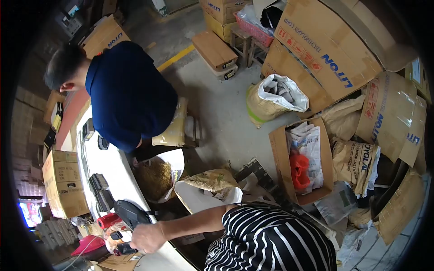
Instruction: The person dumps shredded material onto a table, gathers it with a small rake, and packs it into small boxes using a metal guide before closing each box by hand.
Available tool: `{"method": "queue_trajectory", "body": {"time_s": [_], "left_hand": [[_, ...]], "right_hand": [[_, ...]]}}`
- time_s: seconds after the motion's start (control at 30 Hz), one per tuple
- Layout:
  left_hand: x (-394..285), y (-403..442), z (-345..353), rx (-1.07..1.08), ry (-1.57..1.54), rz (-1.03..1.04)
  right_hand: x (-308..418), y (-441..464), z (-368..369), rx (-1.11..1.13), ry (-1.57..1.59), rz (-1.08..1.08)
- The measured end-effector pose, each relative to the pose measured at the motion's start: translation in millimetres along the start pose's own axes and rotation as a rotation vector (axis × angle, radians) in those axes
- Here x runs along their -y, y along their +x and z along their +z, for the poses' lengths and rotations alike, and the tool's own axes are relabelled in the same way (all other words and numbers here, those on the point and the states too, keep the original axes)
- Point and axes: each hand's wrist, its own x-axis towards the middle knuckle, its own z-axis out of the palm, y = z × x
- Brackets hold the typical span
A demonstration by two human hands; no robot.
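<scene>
From the striped sleeve (253,226) at the bottom, my right arm stretches left over the white worktable. My right hand (149,238) is above the table's near end, fingers curled, knuckles up. Whatever it may hold is hidden. Just beyond its fingers is a small black object (125,249), too unclear to name. Close by are a black bag-like item (131,213), a red roll-shaped item (109,220) and a pink-red piece (87,245). Black stacked parts (102,192) stand farther along the table. My left hand is out of frame.
A person in a dark blue shirt (131,95) sits at the table (115,169). Open sacks (210,183) stand beside it on the floor. A carton (275,149) holds newspaper and a red item. Large cardboard boxes (325,40) line the right side.
</scene>
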Motion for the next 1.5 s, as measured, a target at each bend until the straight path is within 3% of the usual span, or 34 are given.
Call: {"method": "queue_trajectory", "body": {"time_s": [0.03, 0.07, 0.13, 0.2, 0.33, 0.47, 0.57, 0.63, 0.7, 0.77, 0.8, 0.83, 0.9, 0.93, 0.97, 1.0, 1.07, 1.13, 1.23, 1.33, 1.4, 1.5], "left_hand": [[-9.4, -1.7, 0.4, 0.006, 0.013, 0.014], [-15.3, -3.4, 0.3, 0.009, 0.025, 0.027], [-23.3, -7.5, 0.1, 0.012, 0.046, 0.051], [-24.0, -14.5, -2.0, 0.007, 0.058, 0.058], [7.4, -36.1, -13.4, -0.019, 0.083, 0.031], [95.5, -92.8, -24.9, -0.101, 0.026, -0.093], [194.3, -152.6, -15.0, -0.156, -0.023, -0.175], [236.9, -178.7, -6.3, -0.177, -0.051, -0.225], [270.0, -198.3, 9.1, -0.18, -0.074, -0.272], [295.5, -211.1, 28.3, -0.179, -0.097, -0.286], [304.9, -215.2, 37.7, -0.181, -0.111, -0.281], [311.2, -218.0, 46.9, -0.182, -0.128, -0.269], [310.8, -219.7, 63.8, -0.202, -0.184, -0.225], [304.9, -221.9, 70.5, -0.216, -0.222, -0.202], [270.2, -234.0, 73.6, -0.249, -0.273, -0.198], [237.6, -238.7, 70.6, -0.273, -0.317, -0.176], [212.1, -244.7, 63.6, -0.276, -0.33, -0.274], [226.9, -254.1, 71.3, -0.286, -0.353, -0.304], [274.1, -268.9, 89.5, -0.298, -0.362, -0.337], [312.0, -279.3, 98.9, -0.301, -0.373, -0.384], [330.2, -283.2, 98.6, -0.306, -0.38, -0.391], [353.2, -283.7, 92.3, -0.315, -0.406, -0.381]], "right_hand": [[-2.1, 0.1, -6.4, -0.312, -0.068, -0.095], [-8.9, 1.3, -15.4, -0.47, -0.191, -0.226], [28.8, 14.9, -109.8, 0.101, 0.014, 0.102], [40.7, 30.1, -151.0, 0.0, -0.105, 0.004], [71.5, 57.6, -244.8, -0.358, 0.049, -0.168], [78.2, 49.9, -280.9, -0.725, 0.051, -0.306], [92.5, 18.5, -251.7, -0.85, 0.065, -0.351], [50.0, -13.9, -229.6, -0.842, 0.117, -0.175], [-23.2, -66.4, -178.5, -0.57, 0.202, 0.272], [-106.8, -169.8, -88.2, -0.328, -0.336, 0.588], [-106.8, -212.4, -47.8, -0.248, -0.11, 0.699], [-124.7, -257.4, -6.9, -0.001, 0.043, 0.801], [-107.3, -303.7, 69.2, 0.185, 0.163, 0.917], [-100.8, -326.8, 108.4, 0.231, 0.081, 0.822], [-79.1, -333.4, 135.5, 0.404, 0.046, 0.886], [-62.0, -334.4, 151.6, 0.525, -0.029, 0.683], [-43.1, -346.5, 199.6, 0.623, 0.031, 0.513], [-16.0, -339.1, 222.7, 0.896, -0.088, 0.575], [-16.2, -351.1, 263.9, 0.974, -0.213, 0.608], [-57.3, -375.2, 303.3, 0.958, -0.114, 0.736], [-71.0, -372.0, 307.9, 0.713, -0.12, 1.012], [-108.1, -367.8, 283.7, 0.499, -0.174, 1.113]]}}
